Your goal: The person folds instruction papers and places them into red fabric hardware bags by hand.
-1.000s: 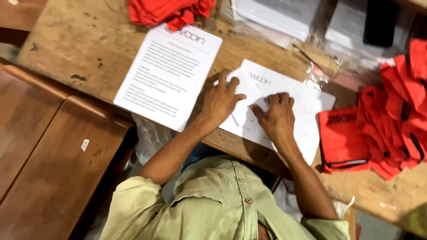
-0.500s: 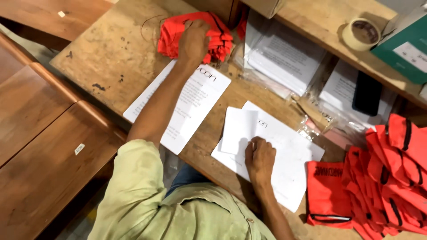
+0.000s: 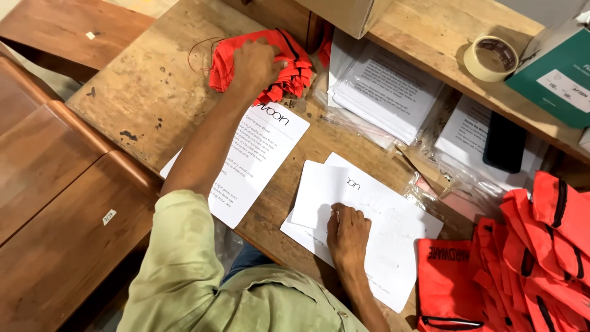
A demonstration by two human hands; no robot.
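Observation:
My left hand (image 3: 255, 61) reaches far across the wooden table (image 3: 150, 92) and rests on a pile of small red fabric pouches (image 3: 289, 71), fingers closed over the top one. My right hand (image 3: 347, 230) lies flat, fingers curled, on a folded white sheet (image 3: 381, 215) near the table's front edge. A printed white sheet (image 3: 255, 160) lies under my left forearm, between the two hands.
A large heap of red pouches (image 3: 541, 246) covers the right side. Stacks of printed sheets in clear bags (image 3: 381, 86) lie on the table behind the folded sheet, with a black phone (image 3: 504, 141), a tape roll (image 3: 491, 58) on the ledge, a green box (image 3: 556, 67) and a cardboard box (image 3: 350, 15).
A second ago both hands pressed on the folded sheet. My left hand has since left it and reached out to the far red pile; my right hand stays on the sheet.

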